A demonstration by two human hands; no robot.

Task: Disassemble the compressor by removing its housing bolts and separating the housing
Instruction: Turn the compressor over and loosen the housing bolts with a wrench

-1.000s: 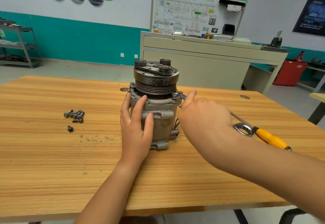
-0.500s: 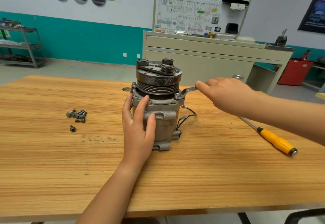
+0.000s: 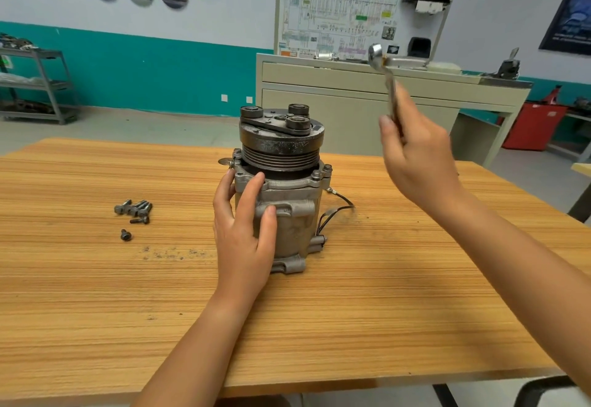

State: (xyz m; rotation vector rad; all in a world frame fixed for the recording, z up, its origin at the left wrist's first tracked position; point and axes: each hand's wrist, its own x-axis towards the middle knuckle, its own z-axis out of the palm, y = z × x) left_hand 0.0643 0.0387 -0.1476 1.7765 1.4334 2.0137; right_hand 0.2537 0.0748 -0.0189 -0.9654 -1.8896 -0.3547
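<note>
The compressor [image 3: 281, 189] stands upright mid-table [image 3: 415, 294], well back from the near edge, with bare wood open at its 6 and 3 o'clock. Loose bolts [image 3: 134, 210] lie well apart at 9 o'clock. The left hand [image 3: 244, 234] wraps the housing [image 3: 297, 224], fingers curled round it. The right hand [image 3: 415, 163], up at 1 o'clock, clamps a wrench [image 3: 385, 77], ring end upward, clear of the pulley [image 3: 281, 151]. A beige cabinet [image 3: 351, 96] and teal wall [image 3: 160, 67] stand at 12.

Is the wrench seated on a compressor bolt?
No: the right hand holds the wrench raised in the air, clear of the compressor.
</note>
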